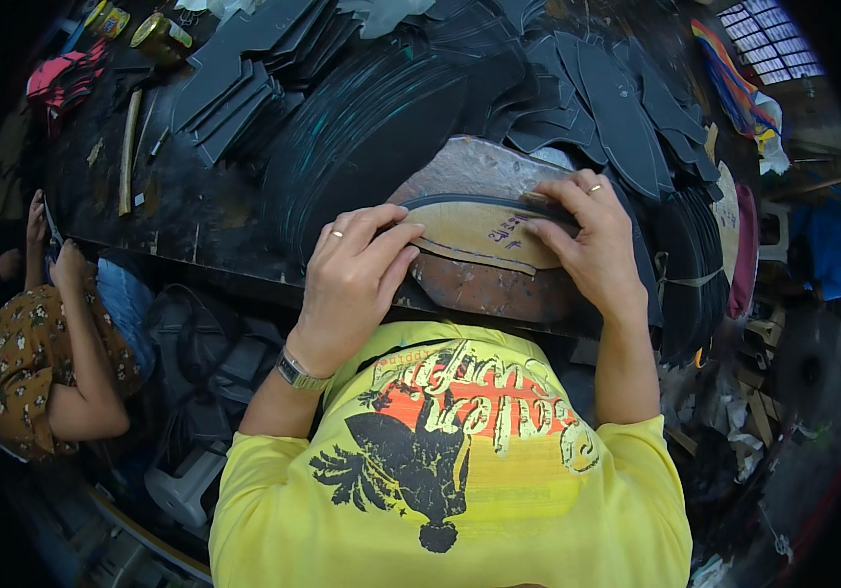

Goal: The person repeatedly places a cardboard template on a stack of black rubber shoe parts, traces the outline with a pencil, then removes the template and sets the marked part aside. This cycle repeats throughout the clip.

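Note:
A tan, curved flat piece (464, 233) with handwritten marks lies over a worn stone-like slab (461, 169) at the table's near edge. Along its far side runs a narrow black strip (484, 199), and a dark line of stitches or marks follows its near edge. With fingers bent and thumb drawn in, my left hand (354, 267) grips the left end of the piece. My right hand (592, 240) pinches its right end between thumb and fingers, by the black strip. The fingers hide both ends of the piece.
Stacks of black cut pieces (371, 137) crowd the dark table (215, 218), with more (616, 108) at the far right. A wooden stick (129, 152) and a jar (160, 39) lie to the left. Beyond sits another person (63, 363) holding scissors.

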Action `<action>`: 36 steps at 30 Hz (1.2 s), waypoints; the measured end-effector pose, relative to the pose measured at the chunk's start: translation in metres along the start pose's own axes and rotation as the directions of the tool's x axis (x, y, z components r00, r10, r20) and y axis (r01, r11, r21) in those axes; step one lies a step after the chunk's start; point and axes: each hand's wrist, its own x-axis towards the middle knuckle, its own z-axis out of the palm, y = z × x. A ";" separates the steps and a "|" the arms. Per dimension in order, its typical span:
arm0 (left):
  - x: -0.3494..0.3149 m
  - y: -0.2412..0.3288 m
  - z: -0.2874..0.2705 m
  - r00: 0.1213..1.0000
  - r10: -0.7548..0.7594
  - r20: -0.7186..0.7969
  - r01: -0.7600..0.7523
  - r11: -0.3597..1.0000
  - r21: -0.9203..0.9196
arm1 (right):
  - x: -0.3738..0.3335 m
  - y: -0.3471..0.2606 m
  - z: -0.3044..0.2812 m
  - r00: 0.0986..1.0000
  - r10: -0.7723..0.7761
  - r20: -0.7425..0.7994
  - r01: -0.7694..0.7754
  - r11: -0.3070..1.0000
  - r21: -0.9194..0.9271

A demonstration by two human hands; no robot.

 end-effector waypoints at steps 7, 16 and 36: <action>-0.004 -0.013 -0.018 0.959 -0.165 -0.230 0.233 0.922 0.308 | 0.057 -0.027 0.019 0.914 -0.397 -0.089 0.392 0.917 -0.067; -0.017 -0.032 -0.011 0.969 0.022 -0.245 0.080 0.913 0.399 | 0.083 -0.041 0.061 0.838 -0.533 -0.114 0.495 0.832 -0.250; -0.014 -0.040 -0.007 0.951 -0.075 -0.301 0.161 0.949 0.272 | 0.081 -0.006 0.013 0.894 -0.369 -0.253 0.277 0.901 -0.335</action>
